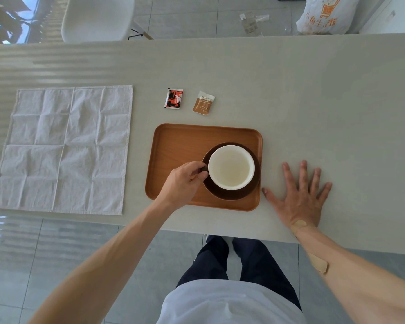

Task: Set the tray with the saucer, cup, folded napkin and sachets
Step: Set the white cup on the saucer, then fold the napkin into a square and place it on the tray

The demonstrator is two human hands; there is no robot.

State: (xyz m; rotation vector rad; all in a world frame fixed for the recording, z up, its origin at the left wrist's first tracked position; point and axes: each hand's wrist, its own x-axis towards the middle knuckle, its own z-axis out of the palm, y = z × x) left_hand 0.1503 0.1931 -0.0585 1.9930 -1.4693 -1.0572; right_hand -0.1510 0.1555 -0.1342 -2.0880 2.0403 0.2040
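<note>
A wooden tray (173, 146) lies near the table's front edge. On its right half sits a dark brown saucer (229, 195) with a cup (231, 167), white inside, standing on it. My left hand (184, 181) pinches the cup's dark handle on the cup's left side. My right hand (301, 197) rests flat on the table just right of the tray, fingers spread. A pale cloth napkin (66, 148) lies unfolded at the left. Two sachets lie beyond the tray: a red-and-black sachet (173, 98) and a brown-and-white sachet (203, 102).
The pale table (313, 94) runs the width of the view. Beyond its far edge stand a white chair (96, 17) and a printed white bag (325, 15) on the tiled floor. My legs stand below the front edge.
</note>
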